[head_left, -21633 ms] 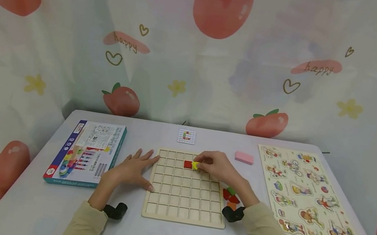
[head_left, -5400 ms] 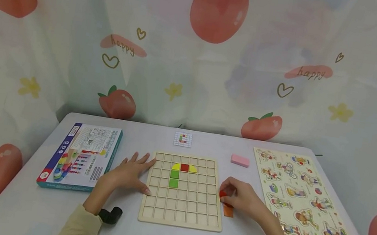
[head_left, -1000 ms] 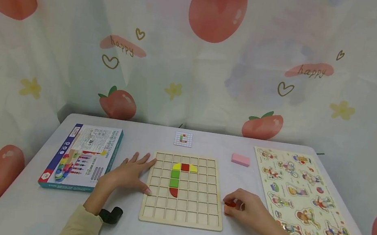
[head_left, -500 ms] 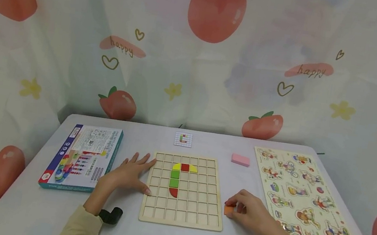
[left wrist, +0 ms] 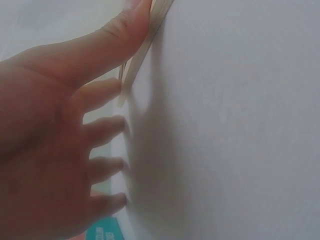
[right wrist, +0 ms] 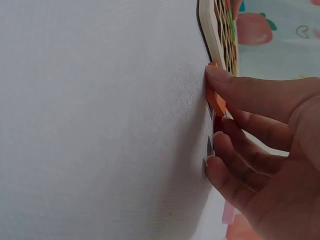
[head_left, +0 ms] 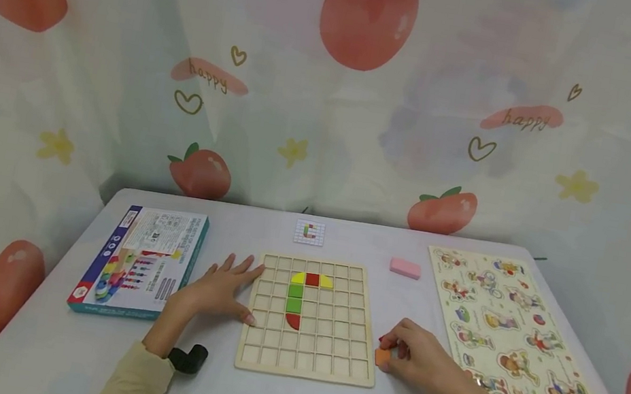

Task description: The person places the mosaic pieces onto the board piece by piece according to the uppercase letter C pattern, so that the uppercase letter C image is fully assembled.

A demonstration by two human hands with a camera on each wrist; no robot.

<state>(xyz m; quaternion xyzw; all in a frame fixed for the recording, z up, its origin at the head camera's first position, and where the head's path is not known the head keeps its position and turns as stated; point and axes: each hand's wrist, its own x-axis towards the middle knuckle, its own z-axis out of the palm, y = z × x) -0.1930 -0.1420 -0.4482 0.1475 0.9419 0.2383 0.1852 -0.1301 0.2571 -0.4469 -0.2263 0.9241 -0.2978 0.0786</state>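
Observation:
A wooden grid board (head_left: 361, 376) lies at the table's middle. Its cells hold a yellow quarter (head_left: 298, 277), a red square (head_left: 312, 280), another yellow quarter (head_left: 326, 282), two green squares (head_left: 295, 298) and a red half-circle (head_left: 292, 321). My right hand (head_left: 393, 351) rests on the table just right of the board and pinches a small orange piece (head_left: 382, 357). The right wrist view shows that orange piece (right wrist: 218, 102) between thumb and fingers (right wrist: 235, 125), close to the board's edge (right wrist: 212, 35). My left hand (head_left: 220, 289) lies flat with spread fingers (left wrist: 107, 127), its thumb against the board's left edge (left wrist: 150, 35).
A blue-edged game box (head_left: 141, 259) lies at the left. A small pattern card (head_left: 310, 232) sits behind the board and a pink eraser (head_left: 405, 268) to its back right. A large picture puzzle (head_left: 512, 325) fills the right side. Printed curtains hang behind the table.
My right hand drew slightly towards me beside the board, and an orange piece now shows in its pinch where a red one showed a second ago. The left hand has stayed put.

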